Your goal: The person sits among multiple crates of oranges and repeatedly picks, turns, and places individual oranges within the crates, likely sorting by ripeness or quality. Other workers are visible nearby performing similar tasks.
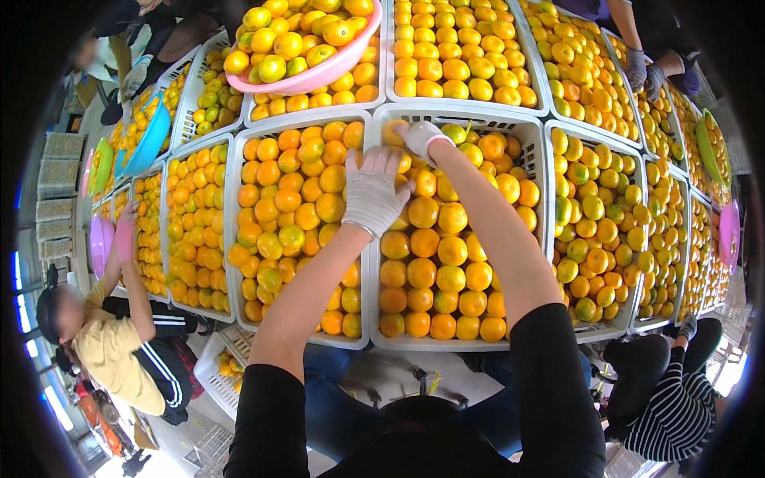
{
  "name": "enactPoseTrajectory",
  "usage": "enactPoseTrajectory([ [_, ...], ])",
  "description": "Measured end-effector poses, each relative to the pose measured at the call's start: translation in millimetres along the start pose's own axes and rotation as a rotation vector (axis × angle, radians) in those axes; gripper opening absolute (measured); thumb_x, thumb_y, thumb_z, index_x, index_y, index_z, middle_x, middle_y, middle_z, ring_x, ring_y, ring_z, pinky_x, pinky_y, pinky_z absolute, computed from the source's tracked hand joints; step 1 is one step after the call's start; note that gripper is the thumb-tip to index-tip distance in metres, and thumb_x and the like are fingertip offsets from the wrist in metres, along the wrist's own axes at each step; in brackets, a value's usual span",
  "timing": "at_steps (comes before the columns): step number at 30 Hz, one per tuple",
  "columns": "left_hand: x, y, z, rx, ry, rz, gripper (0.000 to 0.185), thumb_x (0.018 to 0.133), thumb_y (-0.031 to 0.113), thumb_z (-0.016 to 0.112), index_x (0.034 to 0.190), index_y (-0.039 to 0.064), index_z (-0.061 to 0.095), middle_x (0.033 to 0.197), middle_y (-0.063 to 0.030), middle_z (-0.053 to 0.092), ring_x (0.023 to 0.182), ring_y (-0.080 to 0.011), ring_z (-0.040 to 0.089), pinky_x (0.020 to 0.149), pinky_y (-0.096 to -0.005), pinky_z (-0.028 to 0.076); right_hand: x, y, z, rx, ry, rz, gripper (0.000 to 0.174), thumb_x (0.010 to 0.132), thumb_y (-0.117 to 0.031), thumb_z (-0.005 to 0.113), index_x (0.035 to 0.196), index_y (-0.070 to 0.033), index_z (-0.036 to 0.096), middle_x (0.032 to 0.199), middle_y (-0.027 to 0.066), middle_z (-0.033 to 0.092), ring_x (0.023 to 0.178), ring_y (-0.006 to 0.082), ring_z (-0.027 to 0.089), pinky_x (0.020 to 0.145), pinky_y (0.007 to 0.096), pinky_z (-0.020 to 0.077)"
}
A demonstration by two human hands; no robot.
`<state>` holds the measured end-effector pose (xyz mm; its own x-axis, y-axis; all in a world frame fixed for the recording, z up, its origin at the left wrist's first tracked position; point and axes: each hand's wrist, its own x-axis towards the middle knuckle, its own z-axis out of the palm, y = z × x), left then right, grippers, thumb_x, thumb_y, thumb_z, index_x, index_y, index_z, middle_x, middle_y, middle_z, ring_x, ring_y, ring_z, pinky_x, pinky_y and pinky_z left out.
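Both my hands wear whitish knit gloves with bare fingertips. My left hand (373,194) lies palm down across the rim between two white plastic crates, fingers stretched over the fruit and holding nothing that I can see. Just beyond it, my right hand (423,140) has its fingertips on a blurred mandarin (393,132) in the far left corner of the right-hand crate (460,345). Near rows of mandarins (451,251) sit neatly in that crate; its far right corner is lower and looser. The left-hand crate (238,179) is heaped with mandarins (287,200).
A pink basin (352,71) piled with mandarins rests on the crates ahead. More full crates (597,227) spread on both sides, with a blue basin (146,140) at left. Co-workers (119,352) are at both sides and across. A crate (218,376) stands low at left.
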<state>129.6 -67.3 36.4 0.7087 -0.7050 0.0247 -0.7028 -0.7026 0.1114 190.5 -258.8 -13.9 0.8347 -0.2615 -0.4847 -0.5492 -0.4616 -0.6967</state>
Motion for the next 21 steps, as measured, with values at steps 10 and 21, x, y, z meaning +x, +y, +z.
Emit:
enactPoseTrajectory([
  [10,35.4,-46.6,41.2,0.147,0.182,0.045,0.060,0.099,0.021,0.063,0.157,0.012,0.049,0.159,-0.0091,0.054,0.147,-0.0322,0.048,0.126,-0.0633,0.022,-11.9,0.4,-15.3,0.097,-0.109,-0.203,0.046,0.106,-0.037,0.053,0.125,-0.001,0.073,0.124,0.0288,0.073,0.112,0.0415,0.074,0.098,0.0463,0.0577],
  [21,37.5,-57.5,52.9,0.158,0.174,0.026,0.052,0.106,0.030,0.049,0.155,0.011,0.052,0.162,-0.0083,0.052,0.152,-0.0303,0.042,0.129,-0.0609,0.016,-168.3,163.1,-203.5,-0.439,0.228,0.221,0.062,0.097,-0.046,0.062,0.139,-0.001,0.062,0.131,0.0270,0.071,0.123,0.0417,0.069,0.105,0.0464,0.0538],
])
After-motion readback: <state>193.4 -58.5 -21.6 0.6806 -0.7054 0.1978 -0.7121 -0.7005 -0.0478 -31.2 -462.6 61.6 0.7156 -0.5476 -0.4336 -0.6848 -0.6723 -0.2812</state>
